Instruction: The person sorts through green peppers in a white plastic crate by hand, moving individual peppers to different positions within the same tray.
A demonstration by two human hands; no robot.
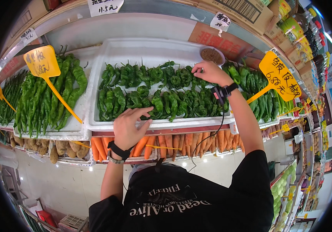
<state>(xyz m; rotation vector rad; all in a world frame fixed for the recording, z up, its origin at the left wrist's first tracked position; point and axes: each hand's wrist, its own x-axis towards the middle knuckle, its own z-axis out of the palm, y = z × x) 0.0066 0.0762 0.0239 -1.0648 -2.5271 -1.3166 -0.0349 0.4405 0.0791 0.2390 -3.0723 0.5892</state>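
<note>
Wrinkled green peppers [170, 101] lie in two rows in a white foam box [160, 125] before me. Over the front edge of the box is my left hand [131, 123], fingers curved and apart by the front row, with nothing in it. Above the right end of the back row, my right hand [210, 72] bends its fingers down toward the peppers; whether it grips one is hidden. A round tub of brown contents [212, 56] stands behind that hand. Each wrist wears a black strap, and a cable hangs from the right one.
Long green peppers [42, 95] fill a foam tray at left, under a yellow price sign [42, 61]. More peppers [252, 81] lie at right beside another yellow sign [280, 75]. Carrots [189, 142] and potatoes [70, 148] sit below the front edge. A shelf with cartons [241, 14] runs above.
</note>
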